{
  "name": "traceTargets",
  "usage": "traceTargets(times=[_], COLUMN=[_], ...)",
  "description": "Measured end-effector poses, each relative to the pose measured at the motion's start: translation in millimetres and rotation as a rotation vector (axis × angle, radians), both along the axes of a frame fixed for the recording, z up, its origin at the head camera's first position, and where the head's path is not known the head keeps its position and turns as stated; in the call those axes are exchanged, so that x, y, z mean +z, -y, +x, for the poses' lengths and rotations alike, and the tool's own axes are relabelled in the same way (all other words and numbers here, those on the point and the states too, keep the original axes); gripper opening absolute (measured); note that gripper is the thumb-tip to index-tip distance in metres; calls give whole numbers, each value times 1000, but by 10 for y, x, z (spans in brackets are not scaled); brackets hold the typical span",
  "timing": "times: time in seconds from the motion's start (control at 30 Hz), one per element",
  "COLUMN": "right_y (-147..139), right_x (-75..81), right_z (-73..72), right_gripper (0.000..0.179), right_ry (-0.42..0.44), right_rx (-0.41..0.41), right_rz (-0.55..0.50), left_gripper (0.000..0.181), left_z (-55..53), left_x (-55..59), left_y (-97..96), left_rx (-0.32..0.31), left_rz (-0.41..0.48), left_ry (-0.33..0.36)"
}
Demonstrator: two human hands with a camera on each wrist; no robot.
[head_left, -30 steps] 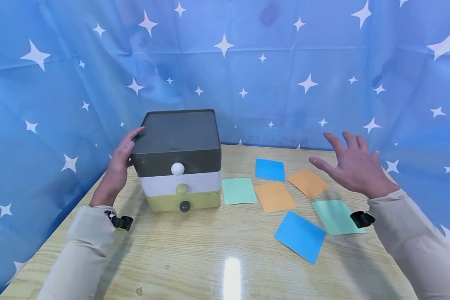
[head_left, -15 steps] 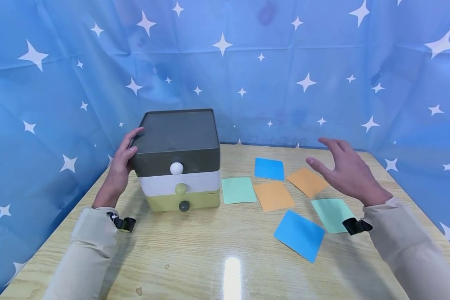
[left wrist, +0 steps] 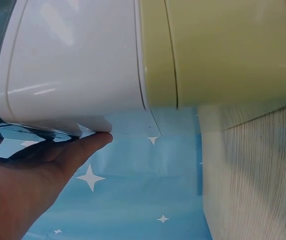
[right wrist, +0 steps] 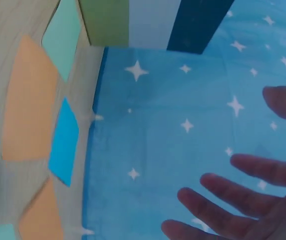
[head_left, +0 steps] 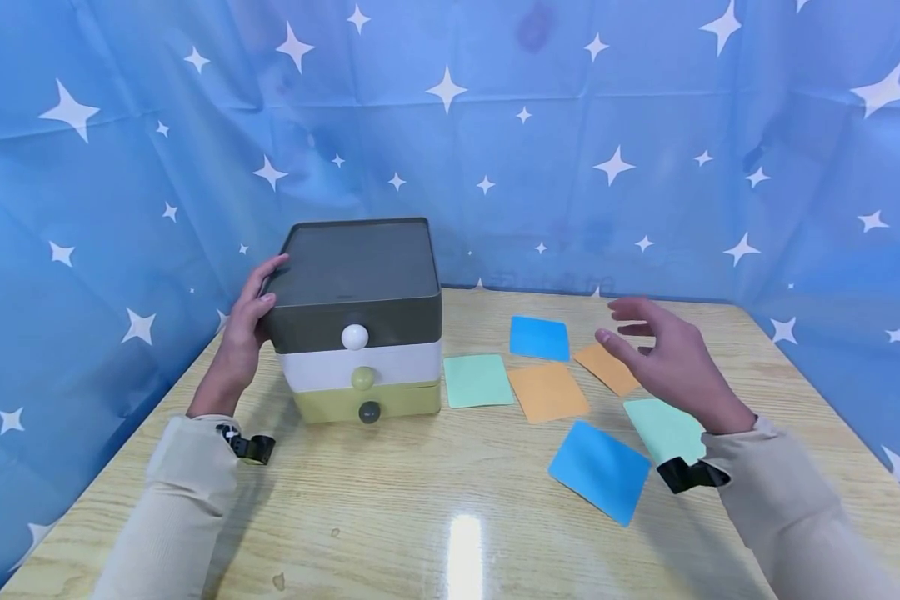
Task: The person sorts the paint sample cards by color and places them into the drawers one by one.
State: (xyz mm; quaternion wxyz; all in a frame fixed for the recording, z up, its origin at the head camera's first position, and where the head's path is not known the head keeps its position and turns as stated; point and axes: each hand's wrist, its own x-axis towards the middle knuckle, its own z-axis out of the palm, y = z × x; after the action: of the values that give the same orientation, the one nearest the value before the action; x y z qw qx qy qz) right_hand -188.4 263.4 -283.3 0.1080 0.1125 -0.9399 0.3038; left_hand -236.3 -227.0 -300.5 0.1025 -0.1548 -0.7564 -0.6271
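A small stacked drawer box (head_left: 360,325) stands on the left of the table, with a dark grey top tier, a white middle and an olive-green base. A round knob marks each tier: white (head_left: 355,337), green (head_left: 363,378), dark (head_left: 370,412). My left hand (head_left: 232,346) rests against the box's left side near the top, fingers along its wall; the left wrist view shows a finger touching the white tier (left wrist: 78,65). My right hand (head_left: 671,358), holding nothing, hovers over the right side with fingers loosely bent, overlapping an orange paper square (head_left: 603,364) and near a green square (head_left: 663,425).
More coloured paper squares lie flat right of the box: a green one (head_left: 478,382), a blue one (head_left: 540,338), another orange one (head_left: 549,392) and a nearer blue one (head_left: 602,473). A blue star-patterned curtain (head_left: 532,208) hangs behind the wooden table (head_left: 375,508).
My right hand has moved down and to the left, its spread fingers bending more. The left hand stays at the box, its thumb shifted up to the top edge. Papers and box are unmoved.
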Motion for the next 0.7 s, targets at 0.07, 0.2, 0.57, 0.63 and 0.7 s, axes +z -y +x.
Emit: traceTargets(times=[0.07, 0.2, 0.57, 0.63, 0.7], right_y=[38, 118, 373, 433, 498], right_x=[-25, -79, -204, -244, -284], right_z=[7, 8, -19, -33, -47], right_gripper=[57, 54, 48, 47, 48], right_ry=[36, 111, 338, 357, 369], right_rx=[12, 52, 170, 189, 212], right_rz=[-24, -112, -399, -423, -440], left_gripper=[56, 56, 56, 56, 56], left_z=[-1, 0, -5, -4, -1], left_x=[-3, -10, -18, -18, -18], left_y=[-3, -6, -14, -14, -14], left_rx=[0, -1, 0, 1, 2], left_rz=[0, -5, 3, 2, 6], left_ry=[0, -1, 2, 3, 4])
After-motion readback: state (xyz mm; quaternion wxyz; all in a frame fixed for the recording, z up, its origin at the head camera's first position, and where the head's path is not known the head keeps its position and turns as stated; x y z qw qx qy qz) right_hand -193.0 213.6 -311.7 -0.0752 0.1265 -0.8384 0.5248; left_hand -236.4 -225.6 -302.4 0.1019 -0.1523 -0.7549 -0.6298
